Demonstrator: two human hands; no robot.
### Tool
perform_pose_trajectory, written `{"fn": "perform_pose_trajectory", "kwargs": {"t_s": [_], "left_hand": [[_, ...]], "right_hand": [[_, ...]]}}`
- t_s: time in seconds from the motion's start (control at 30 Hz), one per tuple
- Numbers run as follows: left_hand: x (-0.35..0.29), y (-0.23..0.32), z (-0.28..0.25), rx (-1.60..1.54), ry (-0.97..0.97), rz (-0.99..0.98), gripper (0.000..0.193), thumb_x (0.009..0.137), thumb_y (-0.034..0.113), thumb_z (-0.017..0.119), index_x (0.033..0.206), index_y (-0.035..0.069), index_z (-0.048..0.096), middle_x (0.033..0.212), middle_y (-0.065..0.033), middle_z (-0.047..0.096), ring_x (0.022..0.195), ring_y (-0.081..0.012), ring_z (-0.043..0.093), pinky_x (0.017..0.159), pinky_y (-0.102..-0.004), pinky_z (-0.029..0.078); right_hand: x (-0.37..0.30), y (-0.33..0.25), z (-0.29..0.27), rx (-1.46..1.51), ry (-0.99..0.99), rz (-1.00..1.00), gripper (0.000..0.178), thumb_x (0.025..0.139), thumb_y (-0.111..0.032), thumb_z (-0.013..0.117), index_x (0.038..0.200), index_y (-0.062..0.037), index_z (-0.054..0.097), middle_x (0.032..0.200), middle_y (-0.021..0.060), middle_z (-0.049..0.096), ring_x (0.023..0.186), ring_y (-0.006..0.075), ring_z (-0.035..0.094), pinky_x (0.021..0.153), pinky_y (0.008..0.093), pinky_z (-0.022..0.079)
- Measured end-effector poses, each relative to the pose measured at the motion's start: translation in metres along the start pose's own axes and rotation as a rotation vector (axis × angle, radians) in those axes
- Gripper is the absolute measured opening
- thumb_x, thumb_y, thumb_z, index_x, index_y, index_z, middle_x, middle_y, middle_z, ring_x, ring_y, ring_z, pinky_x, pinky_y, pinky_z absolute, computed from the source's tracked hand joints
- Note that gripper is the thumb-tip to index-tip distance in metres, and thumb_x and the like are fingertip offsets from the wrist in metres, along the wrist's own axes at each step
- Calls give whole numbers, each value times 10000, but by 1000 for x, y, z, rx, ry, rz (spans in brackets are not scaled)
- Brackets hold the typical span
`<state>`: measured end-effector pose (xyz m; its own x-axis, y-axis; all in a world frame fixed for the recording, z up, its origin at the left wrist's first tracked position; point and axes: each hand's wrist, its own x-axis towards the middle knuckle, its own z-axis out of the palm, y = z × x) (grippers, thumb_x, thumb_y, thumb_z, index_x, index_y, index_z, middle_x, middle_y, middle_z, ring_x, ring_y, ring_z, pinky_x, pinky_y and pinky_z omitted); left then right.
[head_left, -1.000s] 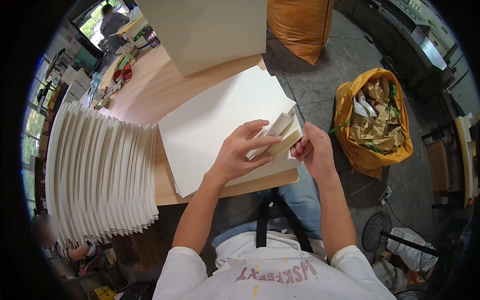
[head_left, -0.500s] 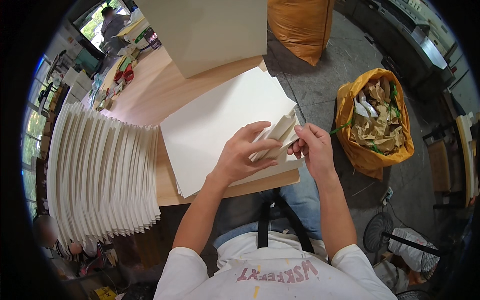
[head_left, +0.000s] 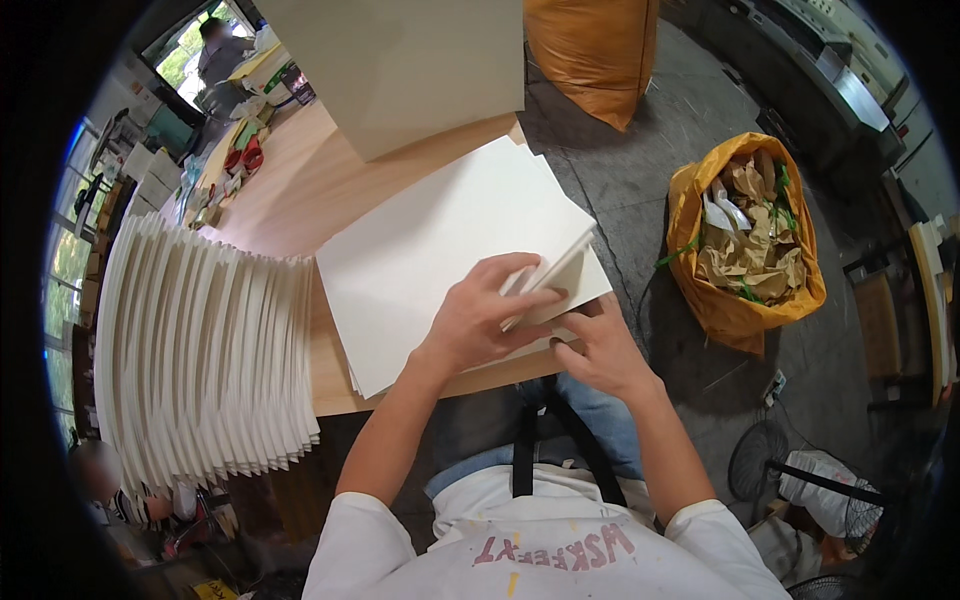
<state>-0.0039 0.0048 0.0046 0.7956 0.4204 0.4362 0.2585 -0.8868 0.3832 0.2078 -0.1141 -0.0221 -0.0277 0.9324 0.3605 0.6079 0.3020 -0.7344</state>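
A pile of large white sheets [head_left: 440,240], paper or thin card, lies at an angle on the wooden table in front of me. My left hand [head_left: 490,312] rests over its right part, fingers curled round the raised edges of a few sheets that bend up into a narrow ridge. At the near right corner of the pile, my right hand [head_left: 600,345] is closed at the sheets' edge, thumb below the index finger. Some of its fingertips are hidden by the paper and the hand itself.
A long row of folded white sheets [head_left: 210,350] stands at the left. Behind the pile rises a pale board [head_left: 420,70] on the table [head_left: 300,170]. An orange sack of brown paper scraps [head_left: 690,290] and a fuller orange sack [head_left: 590,60] stand on the floor. Fans are at lower right.
My right hand has moved down and left, from pinching a raised sheet to the pile's near corner. The raised ridge under my left hand is narrower; fewer edges stand up.
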Motion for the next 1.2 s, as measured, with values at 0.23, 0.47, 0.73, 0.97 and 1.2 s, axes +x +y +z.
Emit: {"fn": "perform_pose_trajectory", "kwargs": {"t_s": [0.23, 0.47, 0.73, 0.97, 1.2], "left_hand": [[2, 10, 2, 127, -51, -54, 892, 785, 206, 899, 1604, 208, 545, 1614, -122, 550, 1377, -373, 614, 1111, -454, 561], [8, 3, 7, 175, -15, -57, 732, 886, 278, 847, 1556, 133, 589, 1515, -124, 619, 1369, -349, 619, 1124, -436, 549], [3, -3, 6, -83, 59, -165, 710, 967, 238, 785, 1603, 69, 517, 1422, -170, 688, 1245, -383, 683, 1079, -460, 553], [5, -2, 6, -143, 104, -116, 626, 968, 122, 747, 1564, 253, 608, 1518, -160, 644, 1242, -379, 684, 1057, -458, 570], [3, -6, 9, -82, 107, -94, 438, 932, 85, 775, 1282, 346, 808, 1578, -140, 603, 1275, -342, 679, 1037, -430, 594]], "right_hand": [[-3, 12, 5, -23, -29, 7, 370, 836, -144, 669, 1178, -86, 797, 1402, 180, 656, 1430, 435, 458, 1256, 567, 325], [-5, 16, -2, 81, 149, 79, 211, 926, -146, 739, 1085, -7, 741, 1258, 181, 687, 1186, 378, 641, 1037, 445, 508], [3, 16, -38, -200, -17, 392, 459, 1001, -343, 786, 818, 18, 568, 760, 189, 620, 734, 382, 635, 671, 488, 494], [29, 1, -17, 364, 223, 424, 451, 1045, -307, 740, 812, 0, 507, 690, 136, 542, 618, 237, 568, 603, 410, 457], [40, -7, -12, 377, 260, 401, 406, 1085, -246, 674, 737, -91, 531, 638, -22, 580, 583, 68, 493, 554, 264, 385]]}}
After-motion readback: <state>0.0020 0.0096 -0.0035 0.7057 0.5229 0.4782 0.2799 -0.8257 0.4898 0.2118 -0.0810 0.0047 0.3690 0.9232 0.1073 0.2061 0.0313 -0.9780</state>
